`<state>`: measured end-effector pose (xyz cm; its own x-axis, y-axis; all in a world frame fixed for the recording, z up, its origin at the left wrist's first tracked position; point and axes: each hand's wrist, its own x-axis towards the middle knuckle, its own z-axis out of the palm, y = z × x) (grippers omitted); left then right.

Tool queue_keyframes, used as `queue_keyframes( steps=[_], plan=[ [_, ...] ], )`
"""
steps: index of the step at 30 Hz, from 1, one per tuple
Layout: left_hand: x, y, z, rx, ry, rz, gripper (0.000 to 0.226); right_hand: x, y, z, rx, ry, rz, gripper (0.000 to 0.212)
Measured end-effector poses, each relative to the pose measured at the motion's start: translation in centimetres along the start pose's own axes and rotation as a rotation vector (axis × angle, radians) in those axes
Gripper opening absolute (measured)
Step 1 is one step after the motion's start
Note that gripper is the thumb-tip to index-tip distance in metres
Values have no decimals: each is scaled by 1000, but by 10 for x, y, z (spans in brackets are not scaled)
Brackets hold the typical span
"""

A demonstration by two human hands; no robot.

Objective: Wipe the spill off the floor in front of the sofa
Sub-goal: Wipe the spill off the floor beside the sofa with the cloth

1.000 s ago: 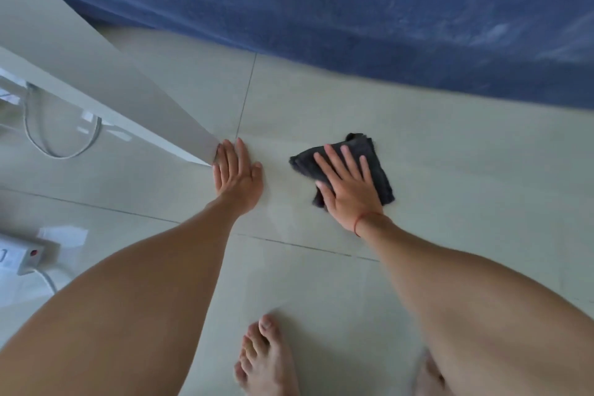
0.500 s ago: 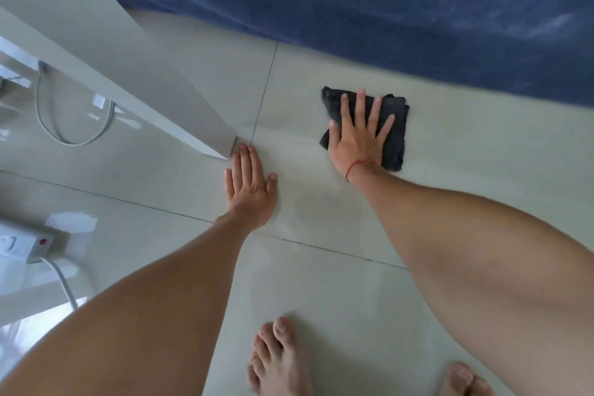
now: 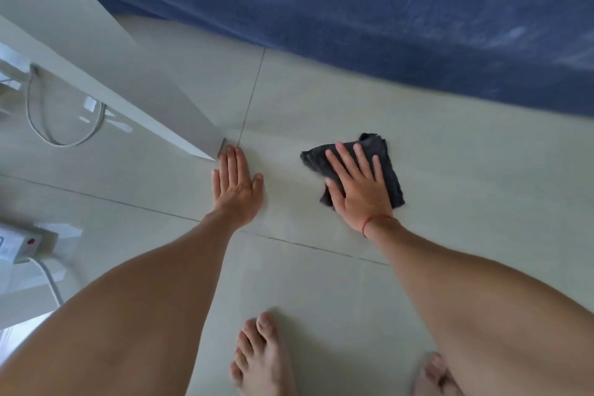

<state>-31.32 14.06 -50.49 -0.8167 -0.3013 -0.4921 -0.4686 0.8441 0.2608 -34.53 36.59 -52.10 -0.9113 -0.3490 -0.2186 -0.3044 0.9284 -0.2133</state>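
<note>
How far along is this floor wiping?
Mid-wipe. The right hand presses a dark cloth flat on the tile floor by the blue sofa; the left hand braces. No puddle is clearly visible; dryness can't be judged. Lifting the cloth remains.

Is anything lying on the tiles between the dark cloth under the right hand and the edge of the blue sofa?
Nothing visible. The right hand lies flat on the dark grey cloth, and the floor tiles between it and the blue sofa look bare. The left hand rests off to the side, by the white furniture corner.
</note>
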Motion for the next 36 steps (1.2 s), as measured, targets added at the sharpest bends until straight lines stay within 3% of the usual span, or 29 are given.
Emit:
queue_keyframes(
  steps=[4, 7, 13, 16, 21, 24, 27, 32, 36],
  plan=[
    [4, 11, -6, 23, 115, 71, 66, -19, 72, -19, 13, -15, 398, 61],
    [25, 29, -15, 38, 119, 141, 65, -8, 91, -28, 4, -16, 471, 57],
    [49, 50, -4, 45, 13, 23, 65, 66, 63, -34, 137, 93, 683, 59],
    [51, 50, -3, 35, 5, 15, 65, 104, 24, -36, 168, 93, 636, 60],
    [54, 47, -11, 11, -86, 22, 69, 112, -55, -19, 124, 14, 202, 59],
    [54, 47, -20, -36, -120, 21, 68, 88, -51, -14, 80, -23, -10, 58],
    [45, 56, -20, -63, -46, 3, 62, 59, -15, -13, 73, -22, -121, 55],
    [33, 102, 2, 4, 56, 155, 61, 4, 63, -19, 74, -23, 65, 60],
    [30, 138, 28, 54, -9, 200, 61, -30, 140, -29, 66, 26, 455, 62]
  ],
)
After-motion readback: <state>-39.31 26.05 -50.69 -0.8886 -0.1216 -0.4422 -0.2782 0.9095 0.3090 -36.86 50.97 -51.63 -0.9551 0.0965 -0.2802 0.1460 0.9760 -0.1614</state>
